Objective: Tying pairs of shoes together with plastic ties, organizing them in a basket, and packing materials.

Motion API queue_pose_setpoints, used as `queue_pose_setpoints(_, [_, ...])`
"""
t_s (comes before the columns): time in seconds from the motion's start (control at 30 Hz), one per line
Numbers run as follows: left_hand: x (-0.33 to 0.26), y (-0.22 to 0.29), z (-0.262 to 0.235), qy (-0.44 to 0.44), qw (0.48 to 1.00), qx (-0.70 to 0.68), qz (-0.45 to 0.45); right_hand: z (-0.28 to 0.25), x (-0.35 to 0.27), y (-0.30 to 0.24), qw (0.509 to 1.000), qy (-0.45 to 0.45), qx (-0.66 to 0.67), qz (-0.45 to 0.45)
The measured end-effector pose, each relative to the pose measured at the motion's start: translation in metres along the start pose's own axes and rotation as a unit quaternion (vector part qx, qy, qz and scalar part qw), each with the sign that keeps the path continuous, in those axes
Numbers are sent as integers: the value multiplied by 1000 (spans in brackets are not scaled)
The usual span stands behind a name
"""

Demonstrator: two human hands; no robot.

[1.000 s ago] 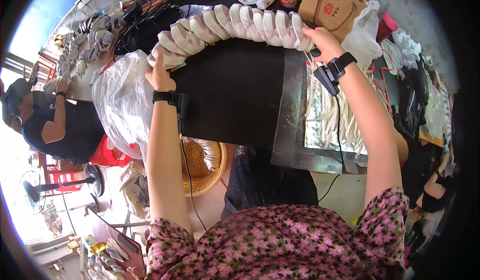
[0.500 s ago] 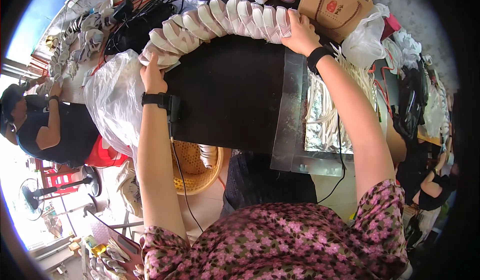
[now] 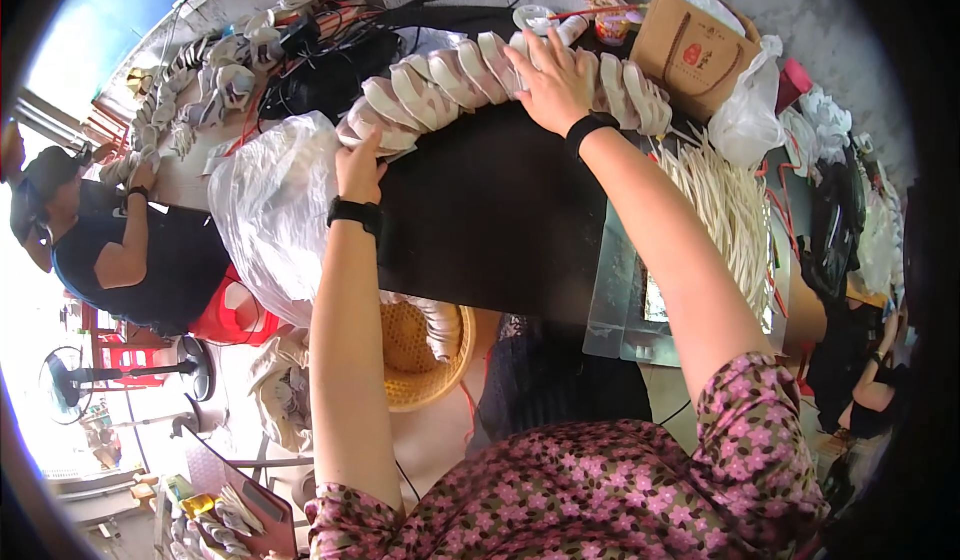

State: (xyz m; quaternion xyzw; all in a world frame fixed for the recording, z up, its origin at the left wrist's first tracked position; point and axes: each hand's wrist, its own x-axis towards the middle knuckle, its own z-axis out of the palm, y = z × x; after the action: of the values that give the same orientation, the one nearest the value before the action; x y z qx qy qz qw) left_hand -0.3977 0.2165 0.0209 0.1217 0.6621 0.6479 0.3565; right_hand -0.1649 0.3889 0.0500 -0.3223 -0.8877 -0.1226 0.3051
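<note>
Row of pale pieces (image 3: pixel 458 78), one, lies beneath splayed right hand (image 3: pixel 550 82) | left hand (image 3: pixel 358 168) grips left end | two hands, apart

Matt white pieces (image 3: pixel 410 95), glossy plastic bag (image 3: pixel 272 210)

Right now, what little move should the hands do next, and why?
Maybe slide the right hand, spread partway along the row of white pieces, to its right end: no hand is on that end, while the left hand touches the other.
</note>
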Motion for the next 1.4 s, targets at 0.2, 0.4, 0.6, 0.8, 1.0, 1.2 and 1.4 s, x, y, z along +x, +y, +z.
queue_pose_setpoints(0.2, [8,-1,-7,-14,1000,-6,2,2,23,-8,984,-168,-32,48])
queue_pose_setpoints(0.4, [2,-2,6,2,1000,-5,9,21,37,-37,993,-96,65,-36])
queue_pose_setpoints(0.6, [-13,6,6,22,1000,0,-8,24,39,-64,991,-56,117,21])
queue_pose_setpoints(0.8, [-16,13,8,-2,1000,30,-4,22,59,-81,979,-181,78,-48])
queue_pose_setpoints(1.0, [-15,4,8,62,997,4,43,16,59,-112,969,-134,206,22])
queue_pose_setpoints(1.2, [1,-13,8,111,989,71,73,33,48,-139,987,-73,118,-77])
queue_pose_setpoints(1.4, [3,-10,17,46,959,-217,178,-9,42,-109,993,-7,118,-27])
